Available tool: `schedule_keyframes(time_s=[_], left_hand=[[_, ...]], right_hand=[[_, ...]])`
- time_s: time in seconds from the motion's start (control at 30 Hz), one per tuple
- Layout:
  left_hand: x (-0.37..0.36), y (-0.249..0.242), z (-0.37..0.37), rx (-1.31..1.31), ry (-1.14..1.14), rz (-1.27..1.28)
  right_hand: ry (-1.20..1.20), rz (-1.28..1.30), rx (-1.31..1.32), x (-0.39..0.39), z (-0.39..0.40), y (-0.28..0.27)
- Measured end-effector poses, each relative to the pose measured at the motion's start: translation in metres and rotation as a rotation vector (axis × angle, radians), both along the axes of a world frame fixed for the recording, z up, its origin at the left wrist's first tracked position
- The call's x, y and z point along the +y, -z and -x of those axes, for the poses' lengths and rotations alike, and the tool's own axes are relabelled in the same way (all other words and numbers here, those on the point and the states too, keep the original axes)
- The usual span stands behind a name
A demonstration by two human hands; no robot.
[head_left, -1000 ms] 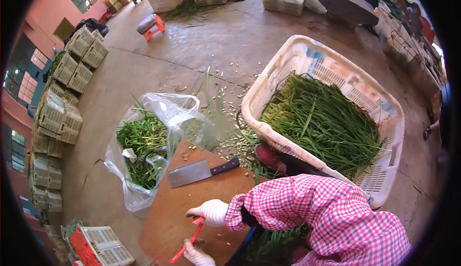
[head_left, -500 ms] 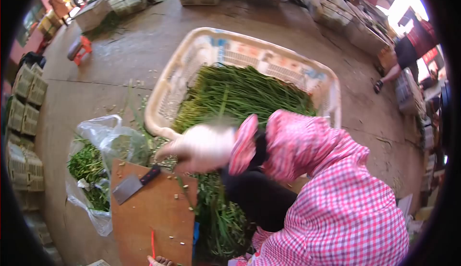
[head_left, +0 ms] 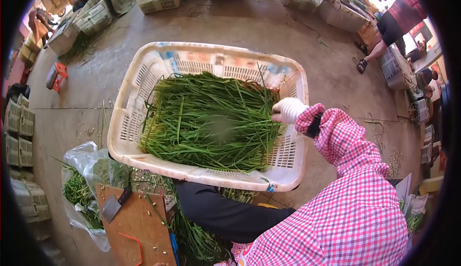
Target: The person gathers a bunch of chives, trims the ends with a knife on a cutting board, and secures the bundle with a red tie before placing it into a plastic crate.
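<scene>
My right hand [head_left: 288, 111], in a white covering with the fingertips bare, is at the right end of the long flat green leaves, which look like garlic chives [head_left: 211, 117]. Its fingers are bent together at the leaf tips; whether they grip any is hidden. The leaves lie side by side in a white plastic basket [head_left: 206, 175]. Only a sliver of my left hand [head_left: 162, 264] shows at the bottom edge, on the wooden board [head_left: 127, 220]. Near it a bent red strip [head_left: 138, 247] lies on the board. A cleaver [head_left: 115, 205] rests at the board's far edge.
Left of the board stands a clear plastic bag [head_left: 81, 158] of green trimmings [head_left: 79, 189]. More loose greens [head_left: 199, 235] lie by my leg. A red stool [head_left: 58, 76] and stacked crates [head_left: 20, 126] are at left. Another person [head_left: 394, 26] stands at far right.
My right hand has moved from above the board to the basket's right end. My left hand has let go of the red strip and mostly left view. The view has shifted, with the basket more central.
</scene>
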State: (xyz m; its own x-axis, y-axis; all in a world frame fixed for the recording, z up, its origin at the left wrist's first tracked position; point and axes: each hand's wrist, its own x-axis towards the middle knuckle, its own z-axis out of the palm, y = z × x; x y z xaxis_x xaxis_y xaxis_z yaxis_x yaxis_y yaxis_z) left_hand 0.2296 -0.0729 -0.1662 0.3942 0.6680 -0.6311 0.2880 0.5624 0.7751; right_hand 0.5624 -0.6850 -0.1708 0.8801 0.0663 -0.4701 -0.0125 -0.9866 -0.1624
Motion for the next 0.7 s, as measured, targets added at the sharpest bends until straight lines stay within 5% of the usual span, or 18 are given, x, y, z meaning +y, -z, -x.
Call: schedule_keyframes(time_s=[0.07,0.13,0.17,0.23,0.57,0.7], left_hand=[[-0.03,-0.029,-0.027,0.001,0.049,0.021],[-0.059,-0.042,-0.051,-0.139,0.255,-0.046],[-0.098,-0.064,-0.077,-0.103,0.353,-0.294],[-0.134,-0.078,-0.104,-0.154,0.401,-0.189],[-0.213,-0.086,-0.155,-0.377,0.679,-0.104],[-0.225,-0.093,-0.169,-0.46,0.828,-0.104]], right_hand=[[0.254,-0.222,0.429,0.033,0.02,-0.018],[0.165,-0.216,0.515,0.037,0.048,0.036],[0.406,-0.248,0.629,0.035,0.058,0.069],[0.748,-0.311,0.774,0.038,0.065,0.113],[0.953,0.0,0.42,0.075,0.079,0.181],[0.639,-0.039,0.377,0.096,0.073,0.167]])
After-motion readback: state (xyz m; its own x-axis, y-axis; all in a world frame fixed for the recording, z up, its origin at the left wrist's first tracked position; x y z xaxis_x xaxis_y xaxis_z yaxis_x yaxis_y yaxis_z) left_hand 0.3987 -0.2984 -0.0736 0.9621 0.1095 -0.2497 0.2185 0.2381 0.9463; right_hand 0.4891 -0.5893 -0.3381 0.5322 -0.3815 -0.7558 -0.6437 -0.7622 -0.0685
